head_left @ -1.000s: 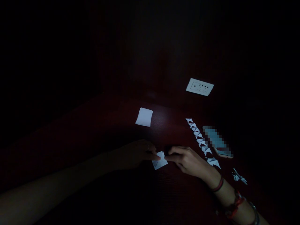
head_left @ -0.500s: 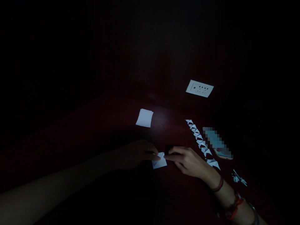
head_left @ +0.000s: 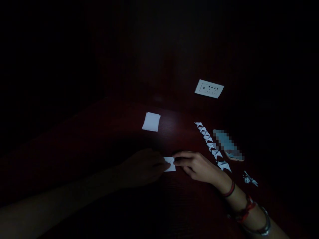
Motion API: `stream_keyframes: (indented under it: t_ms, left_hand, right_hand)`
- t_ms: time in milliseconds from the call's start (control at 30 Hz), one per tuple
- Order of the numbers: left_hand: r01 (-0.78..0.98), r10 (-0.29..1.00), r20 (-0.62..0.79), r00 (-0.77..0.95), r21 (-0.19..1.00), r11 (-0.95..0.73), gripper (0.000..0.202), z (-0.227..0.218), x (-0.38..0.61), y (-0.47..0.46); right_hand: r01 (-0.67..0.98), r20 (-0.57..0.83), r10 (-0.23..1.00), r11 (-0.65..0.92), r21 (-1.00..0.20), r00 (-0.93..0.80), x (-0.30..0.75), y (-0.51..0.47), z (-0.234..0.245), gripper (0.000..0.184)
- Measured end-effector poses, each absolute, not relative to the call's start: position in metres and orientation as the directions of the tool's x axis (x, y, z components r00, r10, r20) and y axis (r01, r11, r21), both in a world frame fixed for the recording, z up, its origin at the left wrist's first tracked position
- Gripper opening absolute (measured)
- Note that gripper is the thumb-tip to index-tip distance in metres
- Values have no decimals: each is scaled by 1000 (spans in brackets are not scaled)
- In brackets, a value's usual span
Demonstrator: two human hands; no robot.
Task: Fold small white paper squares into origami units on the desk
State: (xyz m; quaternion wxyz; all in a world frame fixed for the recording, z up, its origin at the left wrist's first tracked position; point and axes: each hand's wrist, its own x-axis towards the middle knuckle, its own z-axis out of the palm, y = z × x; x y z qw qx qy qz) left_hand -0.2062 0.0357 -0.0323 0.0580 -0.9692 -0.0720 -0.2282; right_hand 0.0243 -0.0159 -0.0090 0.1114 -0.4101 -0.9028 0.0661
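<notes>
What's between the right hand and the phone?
In the head view, a slanting row of folded white papers lies between the right hand and the phone.

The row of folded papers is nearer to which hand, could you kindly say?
Right. The right hand is just left of the row of folded papers; the left hand is farther left, touching the small white sheet.

Indoors, dim — pwr socket (head_left: 209, 88), reddish tabletop (head_left: 174, 124) — exact rm type unclear.
</notes>
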Motion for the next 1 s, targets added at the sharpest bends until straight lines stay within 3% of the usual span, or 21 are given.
stream_keyframes:
  t_ms: [333, 833, 1000]
  left_hand:
    - [355, 275, 376, 885, -161, -921, 26, -42, -199, 18]
    - [438, 380, 395, 837, -65, -897, 24, -49, -199, 14]
    - [445, 381, 446, 810, -44, -894, 23, -54, -199, 15]
  right_hand:
    - [715, 111, 769, 630, -303, -630, 26, -18, -2, 32]
    - [683, 145, 795, 586, -435, -590, 22, -15, -8, 17]
    - [698, 221, 872, 484, -528, -437, 16, -7, -16, 22]
